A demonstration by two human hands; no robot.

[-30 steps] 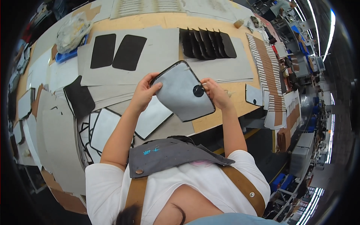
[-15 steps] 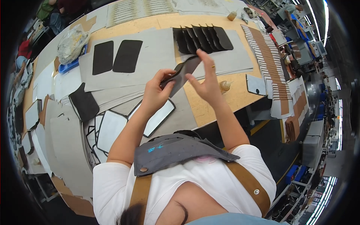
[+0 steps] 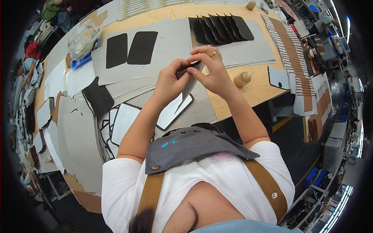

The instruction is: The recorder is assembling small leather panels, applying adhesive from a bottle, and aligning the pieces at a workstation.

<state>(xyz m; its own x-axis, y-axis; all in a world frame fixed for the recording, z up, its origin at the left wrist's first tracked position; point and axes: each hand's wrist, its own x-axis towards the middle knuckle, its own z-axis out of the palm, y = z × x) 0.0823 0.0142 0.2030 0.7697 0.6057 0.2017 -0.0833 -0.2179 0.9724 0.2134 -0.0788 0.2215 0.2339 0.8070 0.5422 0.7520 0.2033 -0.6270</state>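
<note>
Between my two hands, above the table, is a thin flexible panel, black on one side and grey on the other. My left hand pinches its left edge with the thumb on top. The fingers of my right hand close on its upper right edge, the fingertips of both hands almost meeting. Part of the panel is hidden behind the fingers. Beyond it, two flat black panels lie on grey sheets. Several overlapping black panels stand in a row farther right. A small bottle of amber liquid is beside my right hand.
White pieces with black borders and a bent black piece lie at the left. A plastic bag sits on a blue tray. Striped strips run along the table's right side. Other people are in the background.
My right hand has come down and in toward my left, its raised fingers now bent onto the panel's edge. The panel hangs more steeply. The whole view has shifted slightly.
</note>
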